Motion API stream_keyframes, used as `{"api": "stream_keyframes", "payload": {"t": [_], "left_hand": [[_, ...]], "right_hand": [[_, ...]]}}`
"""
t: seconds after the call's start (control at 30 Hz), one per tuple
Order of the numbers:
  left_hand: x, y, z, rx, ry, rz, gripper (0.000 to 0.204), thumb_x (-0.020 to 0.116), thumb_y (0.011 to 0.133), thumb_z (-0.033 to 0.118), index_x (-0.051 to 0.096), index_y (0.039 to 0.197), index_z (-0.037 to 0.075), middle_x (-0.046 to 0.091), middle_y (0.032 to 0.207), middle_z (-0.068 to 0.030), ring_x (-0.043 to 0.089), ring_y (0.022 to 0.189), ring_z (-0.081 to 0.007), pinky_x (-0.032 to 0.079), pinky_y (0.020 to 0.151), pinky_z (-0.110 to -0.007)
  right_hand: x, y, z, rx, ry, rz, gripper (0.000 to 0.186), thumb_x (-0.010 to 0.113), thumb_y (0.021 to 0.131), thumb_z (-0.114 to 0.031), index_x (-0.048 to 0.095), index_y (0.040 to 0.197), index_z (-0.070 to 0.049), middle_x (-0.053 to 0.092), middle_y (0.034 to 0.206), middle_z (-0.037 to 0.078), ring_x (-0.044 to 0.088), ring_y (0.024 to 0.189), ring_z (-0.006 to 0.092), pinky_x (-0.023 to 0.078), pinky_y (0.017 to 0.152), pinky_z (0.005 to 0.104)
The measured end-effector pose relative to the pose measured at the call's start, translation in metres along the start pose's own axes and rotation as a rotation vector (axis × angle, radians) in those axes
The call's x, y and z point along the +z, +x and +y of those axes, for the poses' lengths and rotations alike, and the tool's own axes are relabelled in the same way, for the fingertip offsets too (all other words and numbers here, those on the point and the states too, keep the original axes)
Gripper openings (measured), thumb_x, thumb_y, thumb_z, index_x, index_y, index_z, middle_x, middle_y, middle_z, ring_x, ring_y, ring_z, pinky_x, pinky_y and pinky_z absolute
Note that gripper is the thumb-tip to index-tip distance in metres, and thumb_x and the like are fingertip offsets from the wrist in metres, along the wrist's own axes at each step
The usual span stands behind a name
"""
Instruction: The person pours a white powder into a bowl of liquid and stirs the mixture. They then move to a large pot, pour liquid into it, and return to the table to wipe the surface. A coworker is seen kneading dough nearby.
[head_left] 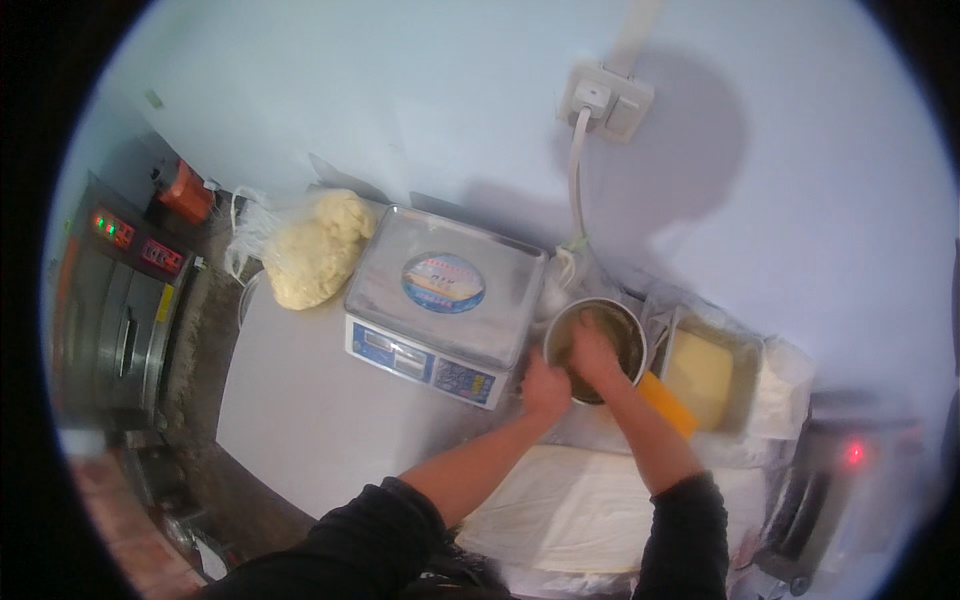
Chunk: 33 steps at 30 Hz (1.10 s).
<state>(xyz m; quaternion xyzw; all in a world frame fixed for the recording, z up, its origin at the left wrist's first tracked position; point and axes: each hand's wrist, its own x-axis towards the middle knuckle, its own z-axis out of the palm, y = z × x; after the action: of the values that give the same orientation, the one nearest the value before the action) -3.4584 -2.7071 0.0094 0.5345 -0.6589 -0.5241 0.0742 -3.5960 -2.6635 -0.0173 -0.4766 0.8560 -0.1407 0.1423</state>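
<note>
A round metal pot with brownish contents stands right of the scale, close to the wall. My left hand is closed at the near left side of the pot, gripping its rim. My right hand reaches down inside it, fingers curled; whatever they hold is hidden. An orange-yellow flat piece lies beside my right forearm. Just right of the pot sits a rectangular tub containing a pale yellow block.
A flat-topped digital scale stands on the white table. To its left is a clear bag of pale dough. Cream cloth covers the near right. A plugged-in cord hangs down the wall. Metal equipment stands far left.
</note>
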Motion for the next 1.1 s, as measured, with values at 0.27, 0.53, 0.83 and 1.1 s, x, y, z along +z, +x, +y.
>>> {"api": "stream_keyframes", "payload": {"t": [0.27,0.53,0.83,1.1], "left_hand": [[0.002,-0.001,0.001,-0.003,0.006,0.023,0.056,0.054,0.091,0.012,0.04,0.145,0.008,0.065,0.125,-0.0293,0.061,0.116,-0.0507,0.047,0.099,-0.059],[0.003,-0.002,-0.001,0.062,0.053,0.07,0.05,0.058,0.092,0.017,0.045,0.138,0.006,0.065,0.123,-0.0271,0.064,0.11,-0.0507,0.049,0.096,-0.061],[0.003,-0.003,0.001,0.08,0.041,0.072,0.053,0.057,0.089,0.011,0.044,0.14,0.01,0.057,0.134,-0.0251,0.058,0.121,-0.0476,0.047,0.1,-0.058],[0.002,-0.003,0.0,0.131,0.078,0.121,0.053,0.058,0.089,0.016,0.044,0.14,0.012,0.064,0.128,-0.0231,0.065,0.106,-0.0503,0.049,0.092,-0.062]], "right_hand": [[-0.021,-0.014,0.004,-0.027,-0.13,-0.713,0.034,0.07,0.079,-0.014,0.072,0.113,-0.007,0.071,0.119,0.019,0.067,0.114,0.0391,0.053,0.098,0.0485],[0.0,-0.01,0.001,-0.005,-0.548,-0.047,0.021,0.062,0.09,-0.022,0.077,0.102,-0.011,0.072,0.11,0.015,0.069,0.101,0.0332,0.054,0.084,0.0468],[-0.001,-0.012,0.009,-0.173,-0.12,-0.545,0.02,0.063,0.089,-0.022,0.076,0.099,-0.01,0.073,0.104,0.014,0.069,0.102,0.0334,0.054,0.082,0.0471],[-0.01,-0.018,0.004,0.059,-0.448,-0.258,0.021,0.067,0.083,-0.013,0.073,0.101,-0.006,0.069,0.117,0.016,0.07,0.107,0.0352,0.055,0.088,0.0494]]}}
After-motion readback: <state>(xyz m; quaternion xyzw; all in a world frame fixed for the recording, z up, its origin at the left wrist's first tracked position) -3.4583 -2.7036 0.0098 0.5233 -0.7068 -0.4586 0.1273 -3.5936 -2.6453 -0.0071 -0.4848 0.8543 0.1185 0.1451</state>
